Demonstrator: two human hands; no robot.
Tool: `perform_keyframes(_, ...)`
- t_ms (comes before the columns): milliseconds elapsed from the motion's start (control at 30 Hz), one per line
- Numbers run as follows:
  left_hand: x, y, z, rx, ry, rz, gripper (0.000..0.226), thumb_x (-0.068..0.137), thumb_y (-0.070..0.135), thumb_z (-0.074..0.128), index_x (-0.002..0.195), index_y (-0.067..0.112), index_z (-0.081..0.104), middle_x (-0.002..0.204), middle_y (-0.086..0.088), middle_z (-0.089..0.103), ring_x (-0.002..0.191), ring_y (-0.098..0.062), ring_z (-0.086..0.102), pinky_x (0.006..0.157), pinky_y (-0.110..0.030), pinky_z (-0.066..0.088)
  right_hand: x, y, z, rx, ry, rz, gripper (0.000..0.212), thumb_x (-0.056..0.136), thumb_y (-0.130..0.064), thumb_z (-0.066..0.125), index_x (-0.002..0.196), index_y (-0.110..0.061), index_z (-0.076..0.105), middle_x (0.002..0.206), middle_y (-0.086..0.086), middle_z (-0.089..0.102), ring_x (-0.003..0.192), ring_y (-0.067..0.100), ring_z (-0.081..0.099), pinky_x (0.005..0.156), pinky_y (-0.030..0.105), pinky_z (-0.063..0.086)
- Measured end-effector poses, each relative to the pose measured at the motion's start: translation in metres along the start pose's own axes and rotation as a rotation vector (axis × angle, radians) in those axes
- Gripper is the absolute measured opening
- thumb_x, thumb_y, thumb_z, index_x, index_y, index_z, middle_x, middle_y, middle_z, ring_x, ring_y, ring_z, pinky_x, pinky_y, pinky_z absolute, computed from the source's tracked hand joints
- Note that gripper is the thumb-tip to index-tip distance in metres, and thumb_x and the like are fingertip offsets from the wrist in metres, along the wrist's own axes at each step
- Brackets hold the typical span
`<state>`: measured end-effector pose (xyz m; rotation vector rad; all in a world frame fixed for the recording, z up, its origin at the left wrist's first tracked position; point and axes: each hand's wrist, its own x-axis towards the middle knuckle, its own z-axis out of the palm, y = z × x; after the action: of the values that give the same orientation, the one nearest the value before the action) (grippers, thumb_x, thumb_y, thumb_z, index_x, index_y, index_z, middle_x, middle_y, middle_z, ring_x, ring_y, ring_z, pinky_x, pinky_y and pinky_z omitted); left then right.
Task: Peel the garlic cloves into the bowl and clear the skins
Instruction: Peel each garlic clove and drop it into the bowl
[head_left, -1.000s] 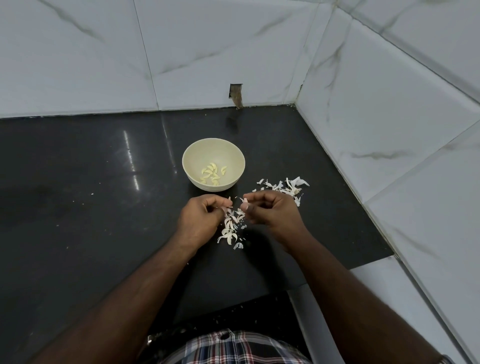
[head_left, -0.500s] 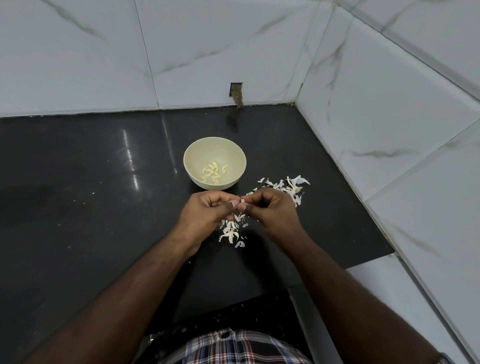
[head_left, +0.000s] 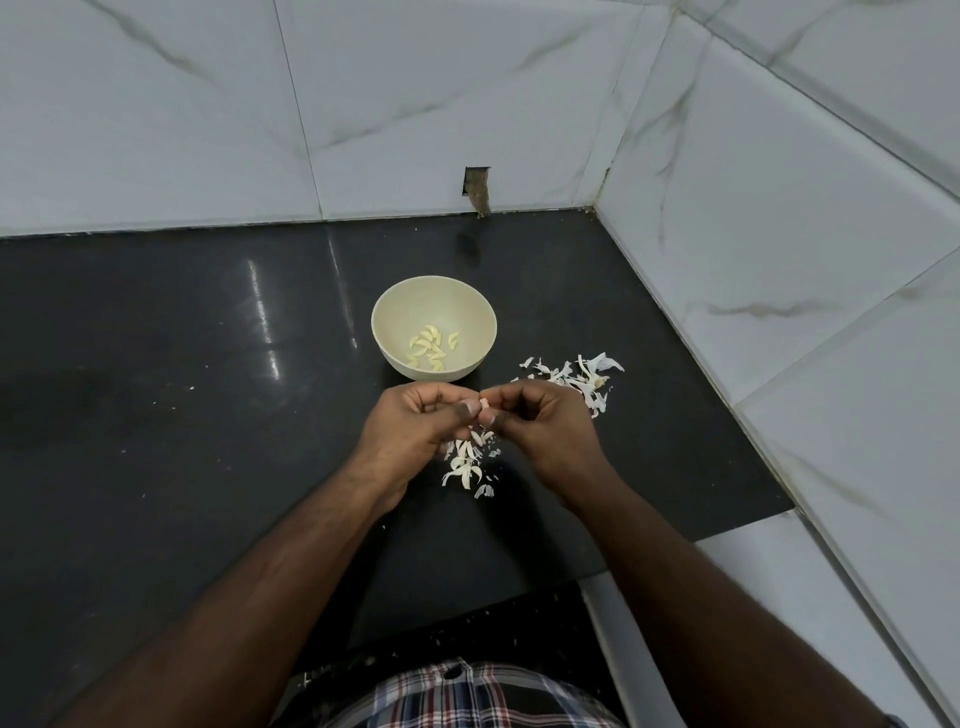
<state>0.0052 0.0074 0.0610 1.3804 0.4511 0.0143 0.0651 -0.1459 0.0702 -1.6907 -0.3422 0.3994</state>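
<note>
From the head view I look down at my two hands meeting over the black counter (head_left: 156, 415), just on the near side of the cream bowl (head_left: 384, 332). My left hand (head_left: 415, 426) is curled, thumb and forefinger drawn together at their tips, and my right hand (head_left: 545, 431) is curled the same way facing it, so that the fingertips of both close on one small garlic clove (head_left: 484, 403) held between them; only a pale sliver of it shows, and I cannot tell how much skin is on it. The other fingers of each hand are folded into the palm. The bowl stands upright on the counter beyond my knuckles, apart from them, and holds a small cluster of peeled cloves (head_left: 430, 347), yellowish, lying at its bottom. Directly under my hands a little heap of white skins (head_left: 465, 465) lies on the counter, partly hidden by my fingers. A second, looser scatter of skins (head_left: 576, 379) lies to the right of the bowl, just beyond my right hand, toward the tiled wall (head_left: 779, 260). At the bottom edge my plaid shirt (head_left: 467, 696) shows between my forearms.
</note>
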Motion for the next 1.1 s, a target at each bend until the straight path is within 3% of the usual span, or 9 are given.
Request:
perform_keyframes(267,0.0,-0.001,-0.002,-0.077,-0.033,-0.018,0.008,0.09,0.012,0.072,0.096,0.009,0.078,0.082,-0.011,0.071,0.065,-0.007,0.059,0.055,-0.019,0.041,-0.003,-0.009,0.003,0.041,0.037,-0.035,0.024,0.079,0.008,0.076,0.082,-0.016,0.073,0.074,-0.003,0.075,0.071,0.008,0.07,0.07,0.02,0.056)
perform_keyframes(433,0.0,-0.001,-0.002,-0.083,-0.041,0.001,0.011,0.09,0.009,0.072,0.096,0.013,0.08,0.081,-0.011,0.069,0.071,-0.01,0.058,0.055,-0.02,0.041,-0.004,-0.007,0.005,0.089,0.059,-0.006,0.017,0.079,0.01,0.076,0.084,-0.006,0.071,0.073,0.0,0.073,0.069,0.009,0.068,0.067,0.021,0.054)
perform_keyframes(600,-0.003,-0.002,-0.002,-0.011,-0.067,0.099,0.024,0.088,-0.004,0.07,0.106,0.01,0.077,0.091,-0.011,0.077,0.084,-0.015,0.069,0.066,-0.02,0.05,-0.001,-0.005,0.005,0.2,0.044,0.107,0.007,0.084,0.001,0.075,0.091,-0.002,0.075,0.087,0.021,0.074,0.085,0.032,0.072,0.085,0.045,0.059)
perform_keyframes(700,-0.003,-0.001,0.0,0.052,-0.001,0.148,0.022,0.084,-0.002,0.075,0.103,0.007,0.077,0.089,-0.01,0.078,0.081,-0.014,0.073,0.073,-0.021,0.057,-0.001,-0.01,0.004,0.282,0.031,0.177,0.01,0.087,0.002,0.07,0.097,0.004,0.069,0.09,0.025,0.073,0.085,0.031,0.073,0.082,0.04,0.06)
perform_keyframes(900,0.003,-0.002,-0.001,0.198,0.057,0.224,0.02,0.08,0.005,0.082,0.095,0.018,0.079,0.083,-0.003,0.077,0.078,-0.011,0.071,0.077,-0.024,0.057,0.002,-0.02,0.001,0.238,0.032,0.236,0.016,0.087,0.005,0.069,0.098,-0.002,0.061,0.094,0.028,0.072,0.078,0.027,0.072,0.069,0.033,0.059)
perform_keyframes(1000,0.006,-0.004,-0.004,0.268,0.048,0.253,0.022,0.079,0.008,0.083,0.093,0.026,0.079,0.083,0.001,0.076,0.082,-0.018,0.072,0.082,-0.033,0.059,0.004,-0.022,0.001,0.213,0.015,0.227,0.015,0.086,0.007,0.068,0.094,-0.004,0.06,0.084,0.023,0.073,0.073,0.026,0.071,0.065,0.031,0.058)
perform_keyframes(1100,0.007,-0.003,-0.004,0.309,0.049,0.257,0.024,0.079,0.008,0.082,0.087,0.03,0.076,0.08,0.003,0.075,0.078,-0.015,0.07,0.078,-0.036,0.059,0.007,-0.022,0.001,0.192,0.012,0.218,0.018,0.085,0.012,0.064,0.089,-0.005,0.059,0.076,0.018,0.07,0.065,0.022,0.069,0.061,0.029,0.057)
